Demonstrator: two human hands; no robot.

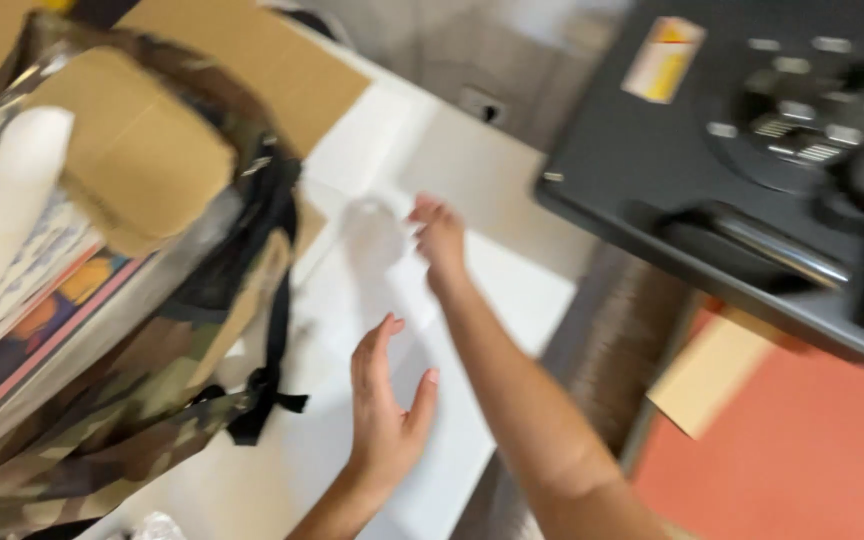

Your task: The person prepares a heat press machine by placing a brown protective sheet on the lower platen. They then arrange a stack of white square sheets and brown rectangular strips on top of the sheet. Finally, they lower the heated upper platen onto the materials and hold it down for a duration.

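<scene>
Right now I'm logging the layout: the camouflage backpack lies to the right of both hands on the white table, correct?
Not quite. In the head view the camouflage backpack lies to the left of the left hand and right hand, on the white table.

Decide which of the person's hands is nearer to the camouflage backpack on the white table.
Left. The left hand hovers open just right of the camouflage backpack and its black strap. The right hand reaches farther up the white table, away from the bag.

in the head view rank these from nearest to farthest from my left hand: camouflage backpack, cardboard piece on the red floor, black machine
1. Camouflage backpack, just left of the left hand.
2. Cardboard piece, to the right, on the red floor.
3. Black machine, upper right.
</scene>
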